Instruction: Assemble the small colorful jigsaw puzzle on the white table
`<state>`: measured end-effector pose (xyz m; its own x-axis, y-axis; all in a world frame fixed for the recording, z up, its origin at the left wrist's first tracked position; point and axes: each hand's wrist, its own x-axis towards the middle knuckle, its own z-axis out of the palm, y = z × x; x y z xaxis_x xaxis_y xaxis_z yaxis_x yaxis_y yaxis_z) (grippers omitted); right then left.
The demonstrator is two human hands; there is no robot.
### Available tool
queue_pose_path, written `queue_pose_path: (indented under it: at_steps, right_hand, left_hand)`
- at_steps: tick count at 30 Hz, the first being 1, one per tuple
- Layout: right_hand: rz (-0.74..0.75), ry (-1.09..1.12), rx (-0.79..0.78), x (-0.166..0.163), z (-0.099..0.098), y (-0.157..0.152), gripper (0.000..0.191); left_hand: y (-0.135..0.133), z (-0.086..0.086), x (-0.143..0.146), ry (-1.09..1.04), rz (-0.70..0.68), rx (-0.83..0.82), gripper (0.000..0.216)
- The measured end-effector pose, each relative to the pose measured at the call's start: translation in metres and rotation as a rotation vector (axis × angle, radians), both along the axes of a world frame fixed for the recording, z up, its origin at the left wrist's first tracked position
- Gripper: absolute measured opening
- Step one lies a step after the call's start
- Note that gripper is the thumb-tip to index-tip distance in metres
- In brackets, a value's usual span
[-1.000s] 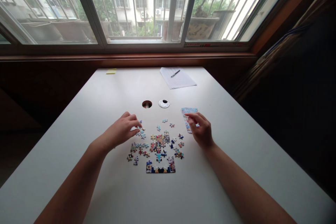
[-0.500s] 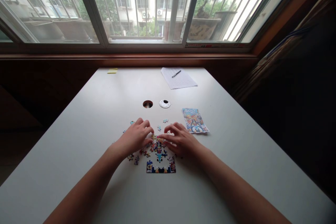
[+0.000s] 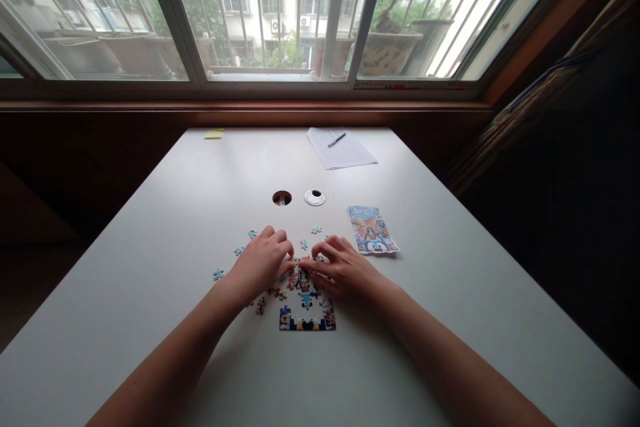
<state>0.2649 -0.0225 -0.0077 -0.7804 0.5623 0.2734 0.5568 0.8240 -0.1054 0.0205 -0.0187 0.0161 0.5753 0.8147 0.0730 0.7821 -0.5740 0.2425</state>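
Note:
Both of my hands work at a small cluster of joined jigsaw pieces in the middle of the white table. My left hand is closed at the cluster's left edge, thumb and fingertips on the jigsaw pieces there. From the other side, my right hand grips the cluster's upper right part, its index fingertip on a reddish piece. Fingers hide part of the pieces. Just below lies a joined bottom strip of the jigsaw puzzle, its dark edge towards me. Loose jigsaw pieces lie around my left hand.
A colourful picture sheet lies right of my hands. Farther back are a round hole, a white round cover, papers with a pen, and a yellow sticky note. A barred window rises behind the table.
My right hand's fingertips have shifted slightly down and closer to the left hand over the cluster. My left hand has moved a little, uncovering a blue piece at its left.

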Motion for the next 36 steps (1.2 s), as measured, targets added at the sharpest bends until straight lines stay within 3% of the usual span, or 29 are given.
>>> queue_pose_path:
  at_steps: [14, 27, 36]
  right_hand:
    - [0.030, -0.025, 0.044, -0.002, 0.002, 0.000, 0.028]
    - [0.029, -0.015, 0.018, -0.002, 0.002, -0.001, 0.028]
    - [0.031, -0.013, -0.008, -0.001, 0.002, -0.001, 0.032]
  left_hand:
    - [-0.004, -0.004, 0.011, -0.097, 0.226, -0.178, 0.011]
    - [-0.010, -0.004, 0.015, -0.028, 0.179, -0.096, 0.010]
    - [-0.001, -0.003, 0.005, 0.021, 0.235, -0.056, 0.015]
